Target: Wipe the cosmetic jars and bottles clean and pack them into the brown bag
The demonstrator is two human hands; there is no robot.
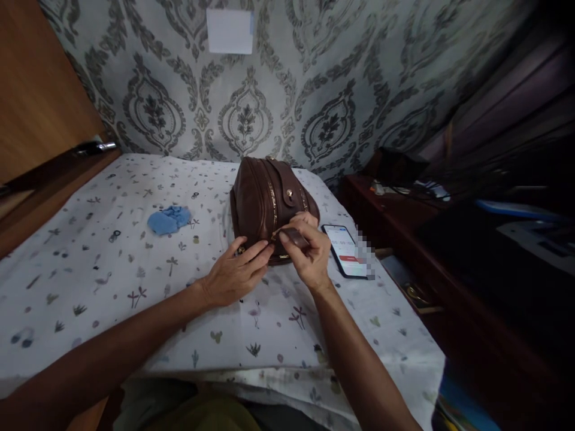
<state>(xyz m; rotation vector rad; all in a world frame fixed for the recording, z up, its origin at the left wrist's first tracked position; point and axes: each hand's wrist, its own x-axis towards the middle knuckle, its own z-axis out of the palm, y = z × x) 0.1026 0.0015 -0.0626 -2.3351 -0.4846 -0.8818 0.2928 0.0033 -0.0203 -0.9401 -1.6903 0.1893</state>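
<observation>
A brown leather bag (pixel 254 200) with gold zippers and a snap-buttoned strap rests on the patterned white cloth. My left hand (pixel 237 272) grips the bag's near lower edge, its fingers against the leather beside the zipper. Close to it, my right hand (pixel 308 248) is closed, thumb and fingers pinching a brown leather zipper pull (pixel 296 237) at the near end of a zipper. The fingers partly hide the zipper there. The bag looks closed from this side.
A crumpled blue cloth (pixel 168 220) lies left of the bag. To the right is a phone (pixel 345 251) with its screen lit. A dark red wooden desk (pixel 372 200) with cables and a partly open drawer (pixel 411 284) stands at the right. Patterned wallpaper (pixel 245 114) rises behind.
</observation>
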